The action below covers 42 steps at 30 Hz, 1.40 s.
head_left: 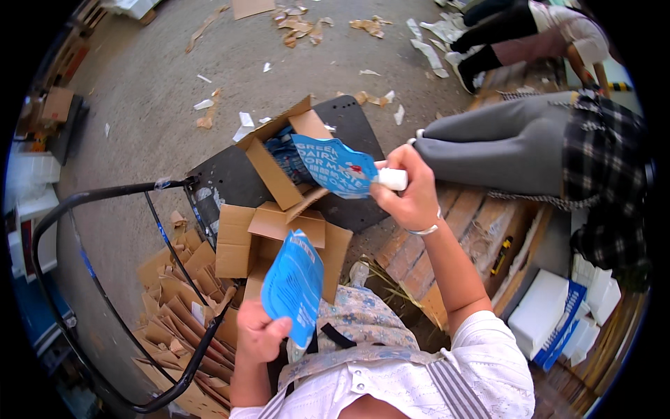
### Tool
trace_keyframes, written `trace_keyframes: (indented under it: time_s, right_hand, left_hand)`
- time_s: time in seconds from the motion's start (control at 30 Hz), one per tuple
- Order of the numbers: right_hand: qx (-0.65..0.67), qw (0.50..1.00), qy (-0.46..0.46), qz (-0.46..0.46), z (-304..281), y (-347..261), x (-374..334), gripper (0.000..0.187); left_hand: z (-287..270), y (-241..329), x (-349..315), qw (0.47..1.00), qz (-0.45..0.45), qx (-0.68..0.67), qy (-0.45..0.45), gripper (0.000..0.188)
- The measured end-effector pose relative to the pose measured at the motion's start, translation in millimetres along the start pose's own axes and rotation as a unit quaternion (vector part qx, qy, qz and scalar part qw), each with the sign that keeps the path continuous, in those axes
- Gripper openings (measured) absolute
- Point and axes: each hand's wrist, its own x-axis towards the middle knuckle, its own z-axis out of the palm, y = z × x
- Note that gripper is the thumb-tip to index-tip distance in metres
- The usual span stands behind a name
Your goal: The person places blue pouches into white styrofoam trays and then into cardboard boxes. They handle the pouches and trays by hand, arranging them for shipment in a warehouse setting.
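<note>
My right hand (413, 190) is closed round the white cap end of a blue pouch (333, 166), which sticks out to the left over the far box. My left hand (262, 331) pinches a second blue pouch (294, 283) by its lower edge, tilted upright before my apron. Beyond the right-hand pouch, an open cardboard box (274, 178) on the dark cart platform (349, 126) has blue packs inside. Closer to me stands another open cardboard box (236, 241), its flaps spread; the left-hand pouch hides part of it, and I cannot tell what it holds.
A black cart handle (105, 199) curves round the left, above flattened cardboard (192, 318). On the right, a person in grey trousers (495, 150) stands by wooden boards (447, 227) and white foam boxes (539, 311). Paper scraps (300, 26) litter the floor.
</note>
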Motion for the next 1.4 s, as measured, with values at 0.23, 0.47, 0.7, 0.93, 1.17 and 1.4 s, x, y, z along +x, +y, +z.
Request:
trace_keyframes:
  time_s: [0.23,0.47,0.7,0.93,1.17,1.4]
  right_hand:
    - [-0.131,0.975,0.177,0.008,-58.5,-109.8,-130.1,0.036]
    - [0.262,0.924,0.226,0.162,-128.4,-146.5,-310.7,0.039]
    - [0.472,0.846,0.211,0.13,-183.0,-108.5,-486.1,0.025]
    - [0.594,0.783,0.165,0.087,-236.1,-103.3,-563.1,0.042]
    - [0.662,0.721,0.191,0.07,-268.3,-75.7,-582.4,0.039]
    - [0.348,0.884,0.309,0.048,-277.7,-115.1,-571.2,0.072]
  left_hand:
    - [80.2,83.0,34.5,0.934,-0.196,-0.275,-0.117,0.021]
    - [221.3,137.5,-42.0,0.904,-0.351,-0.22,-0.108,0.019]
    - [341.4,97.7,-187.1,0.9,-0.256,-0.189,-0.299,0.021]
    - [421.8,46.6,-262.4,0.93,0.039,0.035,-0.364,0.1]
    - [438.4,29.5,-265.9,0.871,0.031,0.269,-0.411,0.124]
    - [460.7,-3.9,-233.5,0.939,0.008,0.253,-0.231,0.057]
